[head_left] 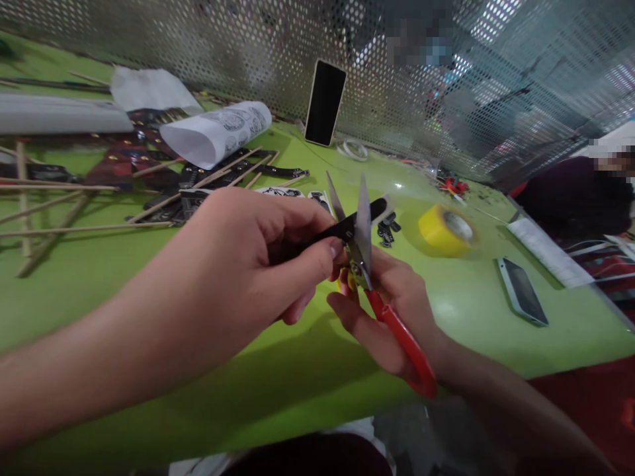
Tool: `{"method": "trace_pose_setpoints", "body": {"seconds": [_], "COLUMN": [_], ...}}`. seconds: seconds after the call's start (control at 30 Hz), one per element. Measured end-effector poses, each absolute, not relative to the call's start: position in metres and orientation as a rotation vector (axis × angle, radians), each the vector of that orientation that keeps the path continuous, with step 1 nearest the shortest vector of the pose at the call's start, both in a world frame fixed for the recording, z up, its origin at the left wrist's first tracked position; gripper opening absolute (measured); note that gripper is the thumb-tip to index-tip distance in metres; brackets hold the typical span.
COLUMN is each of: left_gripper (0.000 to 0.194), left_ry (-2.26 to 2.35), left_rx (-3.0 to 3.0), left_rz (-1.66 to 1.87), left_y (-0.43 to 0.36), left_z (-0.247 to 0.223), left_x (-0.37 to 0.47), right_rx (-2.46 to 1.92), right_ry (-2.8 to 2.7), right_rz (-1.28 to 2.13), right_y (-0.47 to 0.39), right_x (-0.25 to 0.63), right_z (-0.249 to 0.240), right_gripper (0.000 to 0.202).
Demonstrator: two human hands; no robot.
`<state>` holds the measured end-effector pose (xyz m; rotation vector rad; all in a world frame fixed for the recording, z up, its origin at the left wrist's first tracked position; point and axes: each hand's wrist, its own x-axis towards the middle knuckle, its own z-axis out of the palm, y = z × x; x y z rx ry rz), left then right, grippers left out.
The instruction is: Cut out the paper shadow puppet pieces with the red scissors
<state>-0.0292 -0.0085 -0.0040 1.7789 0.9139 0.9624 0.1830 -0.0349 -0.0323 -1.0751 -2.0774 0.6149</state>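
Note:
My left hand (268, 258) pinches a flat black strip with a pale rounded edge (380, 208) between thumb and fingers. Red-handled scissors (409, 347) are gripped in my right hand (397, 304), their blades parted and pointing away from me. The strip lies between the two blades, close to its far end. Both hands are near each other above the front part of the green table (461, 317). Just beyond the scissors lie small black cut pieces (387, 230). My left hand hides part of the strip.
Thin wooden sticks (74, 228) and black cutouts lie at the left, beside a rolled printed sheet (221, 132). A phone (325, 102) leans on the perforated metal screen (238, 59). Yellow tape (445, 230), another phone (522, 291) and a folded paper (550, 252) are on the right. Someone sits beyond.

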Motion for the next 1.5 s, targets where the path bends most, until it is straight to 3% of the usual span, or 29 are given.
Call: {"method": "trace_pose_setpoints", "body": {"seconds": [0.47, 0.97, 1.5], "left_gripper": [0.016, 0.027, 0.028], "left_ry": [0.904, 1.061, 1.088], "left_rx": [1.414, 1.751, 1.686], "left_rz": [0.713, 0.771, 0.72], "left_y": [-0.001, -0.006, -0.008], "left_z": [-0.009, 0.001, 0.0], "left_x": [-0.034, -0.037, -0.038], "right_rx": [-1.106, -1.138, -1.143], "right_ry": [-2.078, -2.102, -2.074], "right_rz": [0.642, 0.604, 0.643], "right_y": [-0.036, -0.037, -0.037], "right_x": [0.182, 0.179, 0.179], "right_z": [-0.031, -0.027, -0.027], "right_gripper": [0.017, 0.017, 0.015]}}
